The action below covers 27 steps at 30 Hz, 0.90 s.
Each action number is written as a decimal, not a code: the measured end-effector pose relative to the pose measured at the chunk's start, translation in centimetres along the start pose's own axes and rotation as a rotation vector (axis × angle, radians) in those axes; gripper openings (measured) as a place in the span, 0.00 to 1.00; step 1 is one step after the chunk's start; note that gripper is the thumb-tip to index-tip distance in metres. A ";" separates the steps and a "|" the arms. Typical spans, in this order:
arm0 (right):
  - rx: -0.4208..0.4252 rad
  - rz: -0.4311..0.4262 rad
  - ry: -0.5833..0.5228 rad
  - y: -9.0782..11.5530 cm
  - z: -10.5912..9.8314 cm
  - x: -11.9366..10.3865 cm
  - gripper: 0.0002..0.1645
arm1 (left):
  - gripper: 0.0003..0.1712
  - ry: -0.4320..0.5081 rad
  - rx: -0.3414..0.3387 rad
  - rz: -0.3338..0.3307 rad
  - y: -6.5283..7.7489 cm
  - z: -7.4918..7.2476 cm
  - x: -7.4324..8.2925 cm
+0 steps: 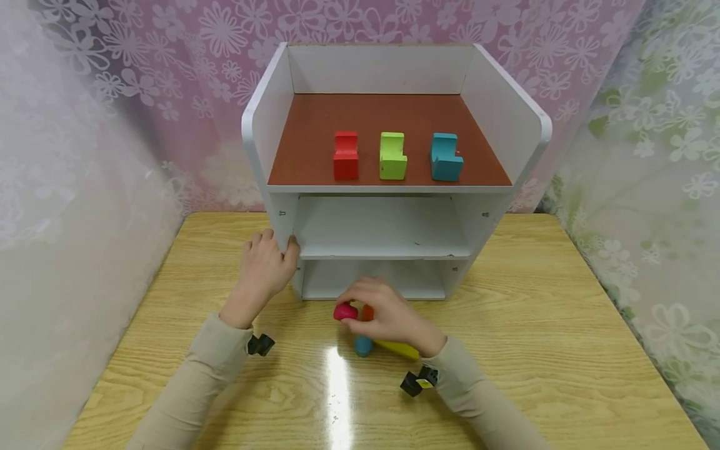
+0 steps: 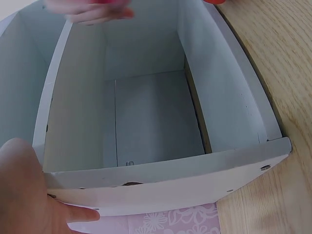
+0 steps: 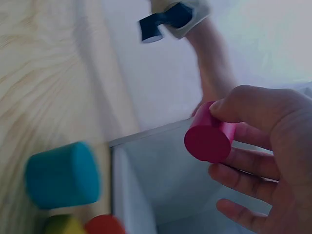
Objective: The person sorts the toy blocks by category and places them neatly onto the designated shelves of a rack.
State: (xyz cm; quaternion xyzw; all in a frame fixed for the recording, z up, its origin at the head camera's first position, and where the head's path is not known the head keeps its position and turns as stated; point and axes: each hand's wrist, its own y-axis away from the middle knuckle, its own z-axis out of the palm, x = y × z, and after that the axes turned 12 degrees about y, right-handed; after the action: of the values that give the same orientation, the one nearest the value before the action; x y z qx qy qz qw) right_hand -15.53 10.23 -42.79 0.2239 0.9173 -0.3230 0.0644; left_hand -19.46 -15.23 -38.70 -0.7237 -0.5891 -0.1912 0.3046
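My right hand (image 1: 382,310) pinches a pink cylindrical block (image 3: 208,136) between thumb and fingers, just in front of the shelf's bottom compartment. On the left, my other hand (image 1: 264,262) grips the side panel of a small white shelf unit (image 1: 388,189), its thumb at the front edge and its fingers outside. Under and beside the right hand, a blue cylindrical block (image 1: 363,346), an orange-red block (image 1: 367,312) and a yellow block (image 1: 400,349) lie on the table, the last two partly hidden by that hand.
On the brown top of the shelf unit stand a red (image 1: 345,156), a lime-green (image 1: 392,156) and a blue chair-shaped block (image 1: 446,157). The unit stands on a wooden table (image 1: 562,350), with flowered curtains (image 1: 169,56) behind and at the sides.
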 end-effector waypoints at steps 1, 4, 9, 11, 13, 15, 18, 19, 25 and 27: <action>0.018 -0.009 -0.020 -0.2 -0.3 -0.1 0.15 | 0.24 -0.002 0.001 0.001 0.0 0.0 0.0; 0.070 -0.017 -0.058 -1.0 -1.1 -0.6 0.15 | 0.26 -0.009 0.005 0.003 0.0 0.0 0.0; 0.141 0.007 -0.099 -2.2 -2.6 -1.2 0.18 | 0.26 -0.012 0.004 0.007 0.0 0.0 0.0; 0.162 0.018 -0.104 -2.6 -3.2 -1.3 0.20 | 0.27 -0.014 0.003 0.008 0.0 0.0 0.0; 0.175 0.027 -0.098 -3.1 -3.7 -1.4 0.22 | 0.27 -0.018 0.002 0.009 0.0 0.0 0.0; 0.183 0.036 -0.091 -3.6 -4.2 -1.4 0.23 | 0.28 -0.022 0.002 0.011 0.0 0.0 0.0; 0.189 0.052 -0.080 -4.5 -4.9 -1.3 0.22 | 0.29 -0.028 0.007 0.015 0.0 0.0 0.0; 0.193 0.058 -0.081 -4.8 -5.2 -1.2 0.21 | 0.29 -0.029 0.008 0.016 0.0 0.0 -0.1; 0.225 0.133 -0.072 -6.8 -5.8 0.0 0.18 | 0.29 -0.023 0.016 0.017 0.0 0.1 0.0; 0.228 0.179 -0.069 -7.3 -5.8 0.4 0.18 | 0.31 -0.021 0.015 0.016 0.0 0.0 0.0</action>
State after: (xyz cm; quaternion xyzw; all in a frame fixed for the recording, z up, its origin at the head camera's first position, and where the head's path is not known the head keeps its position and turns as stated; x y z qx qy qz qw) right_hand -19.08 8.92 -34.27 0.2996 0.8481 -0.4257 0.0988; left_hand -19.51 -15.21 -38.72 -0.7278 -0.5879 -0.1768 0.3055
